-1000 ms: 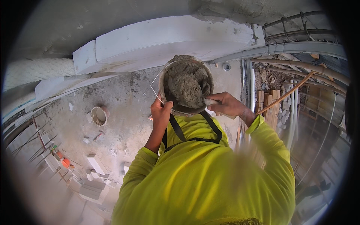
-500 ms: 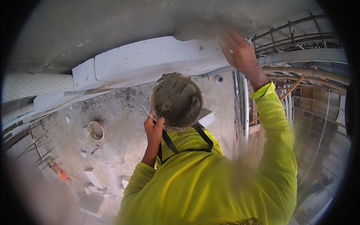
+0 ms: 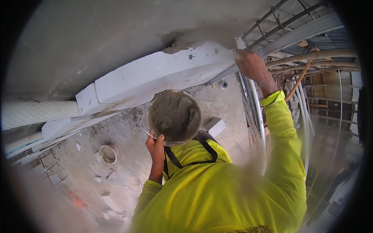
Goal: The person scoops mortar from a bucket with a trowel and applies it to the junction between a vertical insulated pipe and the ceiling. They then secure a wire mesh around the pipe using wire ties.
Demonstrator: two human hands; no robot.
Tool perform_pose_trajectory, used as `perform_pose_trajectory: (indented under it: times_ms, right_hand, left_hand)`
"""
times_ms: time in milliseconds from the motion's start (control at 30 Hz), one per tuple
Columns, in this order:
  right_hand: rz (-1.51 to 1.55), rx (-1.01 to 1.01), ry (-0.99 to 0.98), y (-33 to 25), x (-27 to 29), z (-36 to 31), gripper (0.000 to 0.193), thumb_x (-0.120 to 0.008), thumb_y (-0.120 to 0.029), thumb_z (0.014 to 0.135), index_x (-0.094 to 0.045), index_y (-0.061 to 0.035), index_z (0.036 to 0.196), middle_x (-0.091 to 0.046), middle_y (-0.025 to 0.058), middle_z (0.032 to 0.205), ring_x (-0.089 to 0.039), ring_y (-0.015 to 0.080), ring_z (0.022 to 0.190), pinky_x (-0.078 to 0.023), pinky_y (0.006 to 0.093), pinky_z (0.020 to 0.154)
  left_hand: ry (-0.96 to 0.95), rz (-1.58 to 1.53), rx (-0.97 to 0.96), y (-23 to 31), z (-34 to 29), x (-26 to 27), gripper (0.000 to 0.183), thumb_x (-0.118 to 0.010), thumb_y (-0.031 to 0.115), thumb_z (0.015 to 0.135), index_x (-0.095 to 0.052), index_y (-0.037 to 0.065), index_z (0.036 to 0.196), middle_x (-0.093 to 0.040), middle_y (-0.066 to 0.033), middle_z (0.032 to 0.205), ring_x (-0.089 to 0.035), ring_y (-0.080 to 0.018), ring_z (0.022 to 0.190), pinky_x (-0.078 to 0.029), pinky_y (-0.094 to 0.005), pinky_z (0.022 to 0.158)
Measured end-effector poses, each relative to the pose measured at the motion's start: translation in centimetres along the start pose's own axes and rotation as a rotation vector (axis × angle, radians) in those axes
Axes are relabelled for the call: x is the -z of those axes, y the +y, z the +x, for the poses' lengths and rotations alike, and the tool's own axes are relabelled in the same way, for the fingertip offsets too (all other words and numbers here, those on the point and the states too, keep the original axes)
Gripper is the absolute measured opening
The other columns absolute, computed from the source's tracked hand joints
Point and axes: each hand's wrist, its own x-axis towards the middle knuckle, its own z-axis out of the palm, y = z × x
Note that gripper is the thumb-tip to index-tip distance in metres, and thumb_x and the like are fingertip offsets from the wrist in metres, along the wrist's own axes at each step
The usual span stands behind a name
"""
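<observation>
My left hand (image 3: 156,149) grips the near rim of a round bucket (image 3: 175,116) filled with grey wet mortar; its wire handle hangs on the left side. The bucket is held up in front of my body. My right hand (image 3: 252,64) is raised at the right end of a row of white blocks (image 3: 151,77). Its fingers are closed around a flat, pale, blade-like tool (image 3: 240,42), whose handle is hidden in the fist. Grey mortar (image 3: 180,44) lies along the top edge of the blocks, against a smooth grey surface (image 3: 97,35).
Steel reinforcing bars (image 3: 279,23) and a metal beam (image 3: 303,35) run beyond my right hand, with wooden poles (image 3: 318,56) below. On the floor stand another bucket (image 3: 108,154) and a loose block (image 3: 215,126). Rolled wire mesh (image 3: 39,112) lies at the left.
My right hand has gone from spread-looking fingers to a closed grip, slightly lower in view. The bucket appears lower and further left, while the whole view has shifted; more mortar shows above the blocks.
</observation>
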Motion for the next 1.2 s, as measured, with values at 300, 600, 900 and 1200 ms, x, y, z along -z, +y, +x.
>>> perform_pose_trajectory:
  times_ms: [300,600,900,1200]
  right_hand:
    - [0.232,-0.178,0.034,0.9,1.8,-3.0,0.036,-0.056,-0.024,0.094,-0.057,0.0040,0.117,-0.064,0.0326,0.096,-0.064,0.0469,0.092,-0.051,0.0497,0.080]
    - [0.093,-0.434,-0.017,-1.1,0.2,-4.3,0.028,-0.053,-0.018,0.090,-0.061,0.0047,0.104,-0.066,0.0295,0.094,-0.065,0.0454,0.092,-0.052,0.0498,0.082]
    - [0.113,-0.519,0.007,-13.1,0.2,0.8,0.024,-0.054,-0.012,0.082,-0.068,0.0044,0.092,-0.068,0.0272,0.090,-0.068,0.0402,0.091,-0.055,0.0466,0.083]
    - [0.171,-0.537,-0.137,-16.0,0.1,4.8,0.026,-0.057,-0.016,0.080,-0.069,0.0059,0.086,-0.067,0.0287,0.089,-0.066,0.0443,0.090,-0.054,0.0470,0.083]
  left_hand:
    - [0.076,0.000,-0.002,-1.0,-1.5,2.6,0.048,-0.051,-0.006,0.082,-0.058,-0.004,0.129,-0.066,-0.0111,0.113,-0.066,-0.0184,0.095,-0.054,-0.0286,0.080]
    - [-0.057,0.122,0.050,-0.8,3.4,7.9,0.049,-0.054,-0.004,0.079,-0.060,-0.004,0.128,-0.067,-0.0098,0.112,-0.066,-0.0190,0.093,-0.053,-0.0293,0.082]
    - [-0.313,0.401,0.083,7.4,9.0,14.4,0.052,-0.057,0.002,0.076,-0.061,-0.006,0.127,-0.068,-0.0066,0.112,-0.062,-0.0142,0.097,-0.048,-0.0264,0.087]
    - [-0.342,0.438,0.063,7.4,11.3,18.6,0.050,-0.058,0.006,0.076,-0.062,-0.006,0.124,-0.069,-0.0062,0.109,-0.063,-0.0164,0.095,-0.049,-0.0277,0.087]
